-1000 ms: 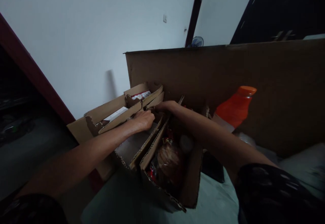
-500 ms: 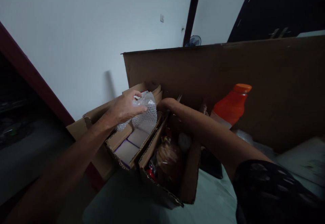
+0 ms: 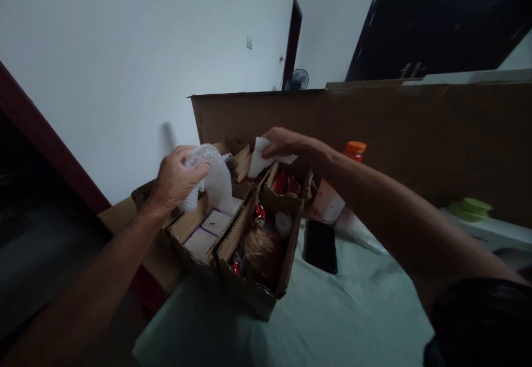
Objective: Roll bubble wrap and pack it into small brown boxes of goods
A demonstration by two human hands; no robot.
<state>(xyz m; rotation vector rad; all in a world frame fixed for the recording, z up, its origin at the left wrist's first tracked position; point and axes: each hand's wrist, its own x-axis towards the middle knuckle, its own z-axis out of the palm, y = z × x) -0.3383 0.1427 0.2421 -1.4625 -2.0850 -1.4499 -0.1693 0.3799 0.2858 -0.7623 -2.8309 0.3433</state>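
Observation:
My left hand (image 3: 177, 176) grips a crumpled sheet of bubble wrap (image 3: 216, 176) above a cardboard box (image 3: 189, 228). Pale square blocks or small boxes (image 3: 210, 229) edged in purple lie in that box. Over the far boxes, my right hand (image 3: 282, 141) is closed on a thin white sheet (image 3: 260, 159), its material too blurred to name. Nearer to me stands another cardboard box (image 3: 249, 295) with a clear-wrapped brownish item (image 3: 261, 248), a white roll-like thing (image 3: 284, 224) and red shiny pieces. Red wrapped items (image 3: 286, 183) fill the compartment below my right wrist.
A tall cardboard panel (image 3: 399, 134) stands behind the boxes. Right of them are an orange-lidded jar (image 3: 354, 149), a black flat object (image 3: 321, 246) and green lids (image 3: 469, 209). A green cloth (image 3: 353, 311) covers the surface; a fan (image 3: 298, 80) stands far back.
My right hand has come up out of the far boxes with the white sheet. My left hand shifted left, still holding the bubble wrap. The camera view turned somewhat right.

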